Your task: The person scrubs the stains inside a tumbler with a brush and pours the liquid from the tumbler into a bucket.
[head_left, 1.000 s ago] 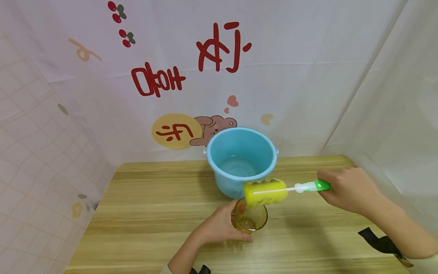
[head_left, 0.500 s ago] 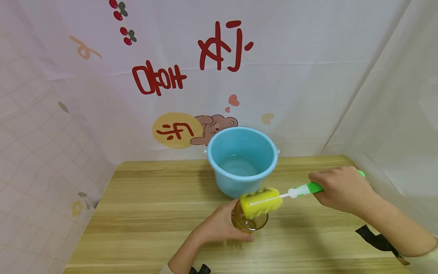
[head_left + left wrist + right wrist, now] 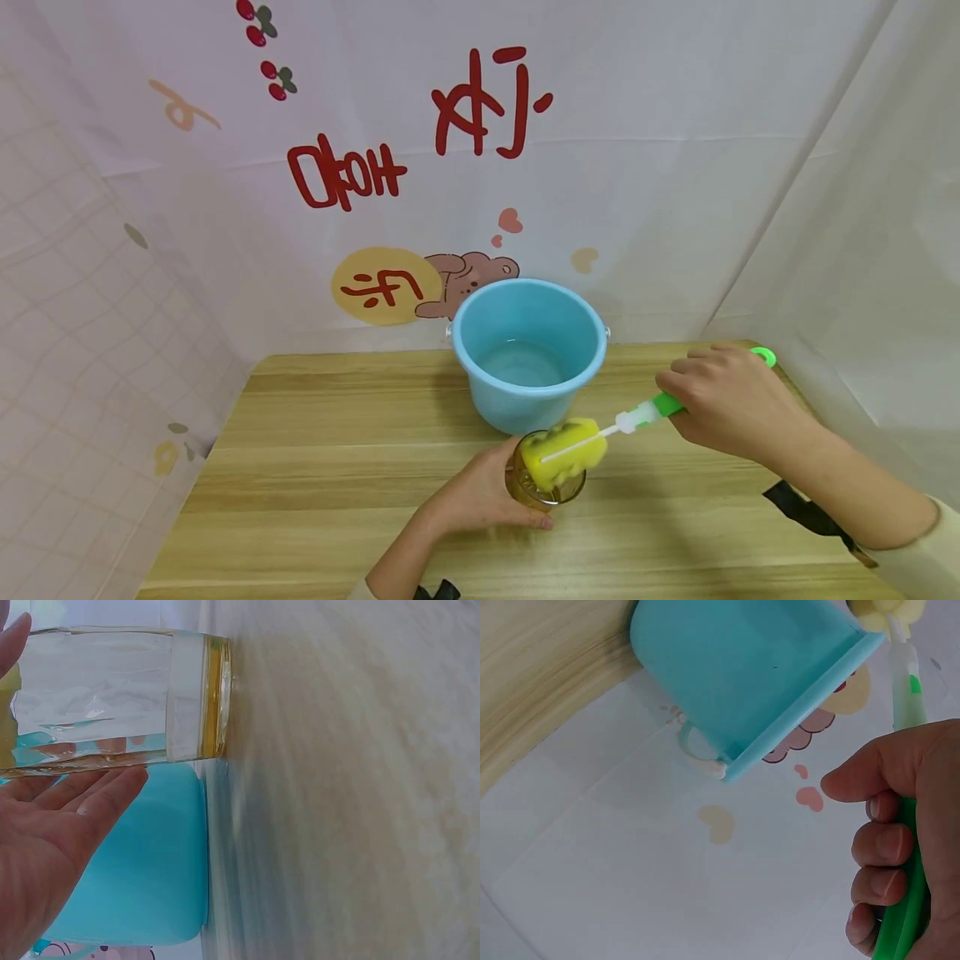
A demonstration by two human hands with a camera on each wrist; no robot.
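Observation:
My left hand (image 3: 483, 493) holds an amber-tinted drinking glass (image 3: 534, 497) from its left side, with thumb and fingers around the wall. In the left wrist view the glass (image 3: 97, 697) stands with its base on the table. My right hand (image 3: 738, 404) grips the green handle of a sponge bottle brush (image 3: 642, 415). The brush's yellow sponge head (image 3: 570, 450) slants down into the mouth of the glass, its upper part still outside. In the right wrist view the fingers curl round the green handle (image 3: 904, 915).
A light blue bucket (image 3: 491, 400) with some water at its bottom stands just behind the glass, near the table's back edge. The wood-grain table (image 3: 322, 467) runs back to a white printed curtain (image 3: 660, 183); more curtain hangs at both sides.
My right hand has moved left with the bottle brush and tilted it. The sponge head has gone from above the rim down into the glass mouth. The left hand and glass stay put.

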